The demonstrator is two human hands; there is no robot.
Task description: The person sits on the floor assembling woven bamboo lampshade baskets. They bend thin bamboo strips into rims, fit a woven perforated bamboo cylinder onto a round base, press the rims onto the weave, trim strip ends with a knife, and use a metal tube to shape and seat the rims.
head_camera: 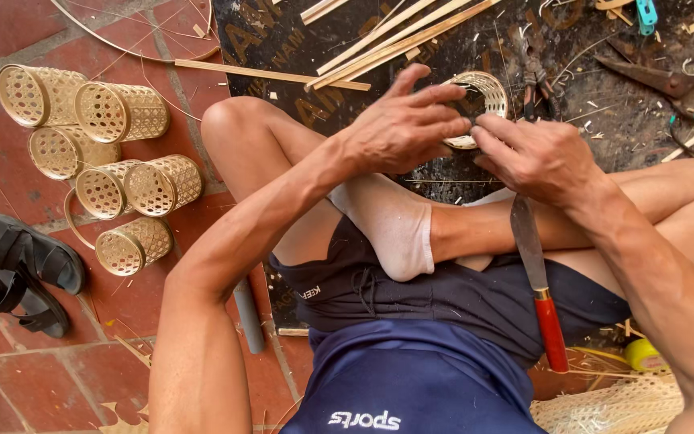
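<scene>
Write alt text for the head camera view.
A seated person's left hand and right hand hold a small woven bamboo basket over a dark mat. A red-handled knife rests on their lap; six finished baskets lie on the tiled floor beside black sandals.

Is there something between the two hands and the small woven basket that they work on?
Nothing visible is between them. The left hand and the right hand both touch the basket directly. The knife lies on the lap below the right hand, out of the way.
</scene>
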